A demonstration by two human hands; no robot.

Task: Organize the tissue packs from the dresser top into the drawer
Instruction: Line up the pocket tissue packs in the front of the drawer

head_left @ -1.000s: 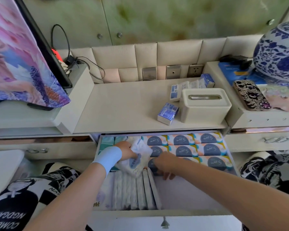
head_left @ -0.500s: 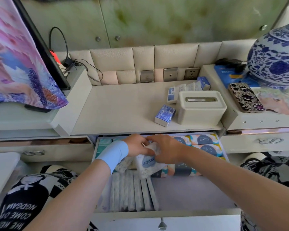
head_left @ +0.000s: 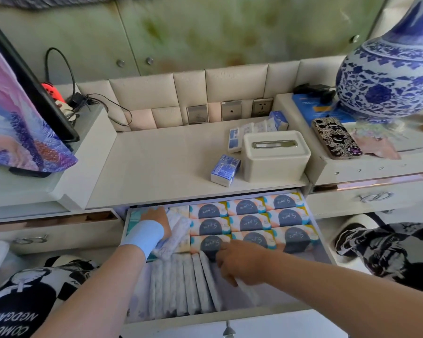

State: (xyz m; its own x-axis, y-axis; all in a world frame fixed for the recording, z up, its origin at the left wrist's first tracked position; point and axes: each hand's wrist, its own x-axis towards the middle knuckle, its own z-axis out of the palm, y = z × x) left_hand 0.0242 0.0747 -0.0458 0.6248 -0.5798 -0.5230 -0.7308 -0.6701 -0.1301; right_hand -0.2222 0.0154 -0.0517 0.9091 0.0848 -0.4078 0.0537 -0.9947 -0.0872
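Observation:
The open drawer [head_left: 325,242] holds a grid of orange-and-blue tissue packs [head_left: 250,222] at the back. Several thin white packs [head_left: 181,289] stand on edge in a row at the front. My left hand [head_left: 155,219], with a blue wristband, is at the drawer's back left and presses against white packs [head_left: 180,231] beside it. My right hand [head_left: 239,262] has its fingers spread and touches the right end of the front row. On the dresser top [head_left: 161,162], a blue tissue pack [head_left: 225,170] stands alone. A line of packs [head_left: 254,130] lies behind the tissue box.
A cream tissue box [head_left: 276,154] sits on the dresser top at the right. A phone [head_left: 336,137] and a blue-and-white vase [head_left: 388,76] are on the raised right shelf. A screen under patterned cloth [head_left: 17,123] stands at the left, with cables [head_left: 83,103] behind it.
Both hands held a white pack above the drawer's middle. My left hand has since pushed it down at the back left, and my right hand has dropped to the front row.

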